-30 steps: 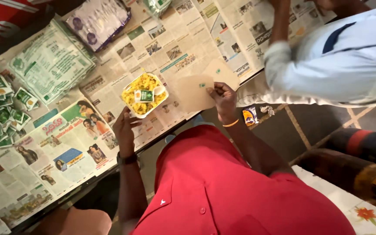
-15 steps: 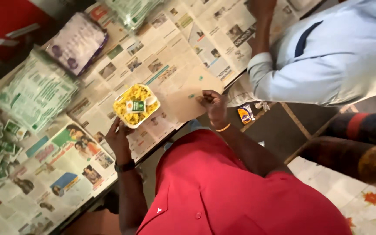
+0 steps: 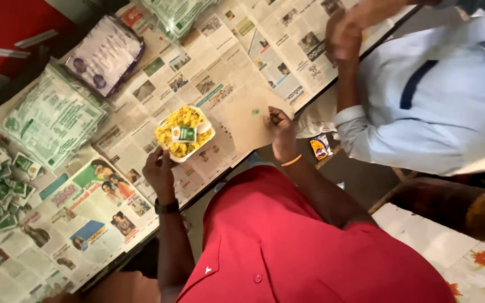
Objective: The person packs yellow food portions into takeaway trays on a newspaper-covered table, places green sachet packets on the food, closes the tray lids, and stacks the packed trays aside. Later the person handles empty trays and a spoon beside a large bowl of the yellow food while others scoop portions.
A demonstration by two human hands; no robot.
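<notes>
Holding a white tray of yellow rice [image 3: 184, 133] by its near edge, the left hand [image 3: 159, 173] has its grip closed on the rim; a small green sachet [image 3: 183, 133] lies on top. The light, bendy tray looks best taken by opposite rims. Right of the tray, the right hand [image 3: 280, 130] pinches something small over a brown lid [image 3: 250, 120]. Left of the tray lie green packets [image 3: 51, 120] on the newspaper-covered surface [image 3: 113, 191]; beyond, a co-worker's hand [image 3: 343, 36] hovers.
</notes>
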